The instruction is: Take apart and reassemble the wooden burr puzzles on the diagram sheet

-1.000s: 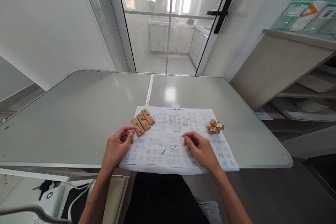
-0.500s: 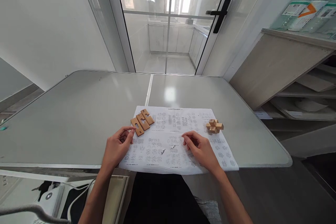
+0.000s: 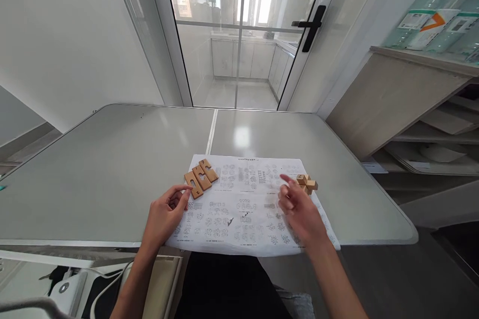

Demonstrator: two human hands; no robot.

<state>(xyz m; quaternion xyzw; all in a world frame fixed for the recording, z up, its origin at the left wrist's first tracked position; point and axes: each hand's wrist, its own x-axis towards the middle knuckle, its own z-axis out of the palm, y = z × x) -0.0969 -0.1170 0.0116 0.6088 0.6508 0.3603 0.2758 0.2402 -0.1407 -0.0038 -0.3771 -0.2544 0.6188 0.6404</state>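
Note:
Three flat wooden puzzle pieces with cut-out slots lie in a slanted row at the upper left of a printed paper sheet (image 3: 239, 246): a near piece marked 2 (image 3: 193, 185), a middle piece (image 3: 202, 178) and a far piece (image 3: 208, 170). My left hand (image 3: 167, 214) rests beside the near piece, its index fingertip at the piece's edge and the fingers loosely curled. At the sheet's right side stands an interlocking wooden burr puzzle (image 3: 307, 183). Over the paper just left of it, my right hand (image 3: 302, 208) is empty, index finger stretched out, slightly blurred.
Puzzle diagrams cover the sheet on the grey table (image 3: 105, 169). Past the table is a glass door with a black handle (image 3: 313, 28). Plastic bottles (image 3: 430, 25) top a shelf unit at the right. An open drawer with cables (image 3: 108, 279) lies below left.
My right hand has moved right and lifted from the paper towards the burr puzzle, its index finger extending. The left hand stays by the flat pieces. The view has tilted slightly.

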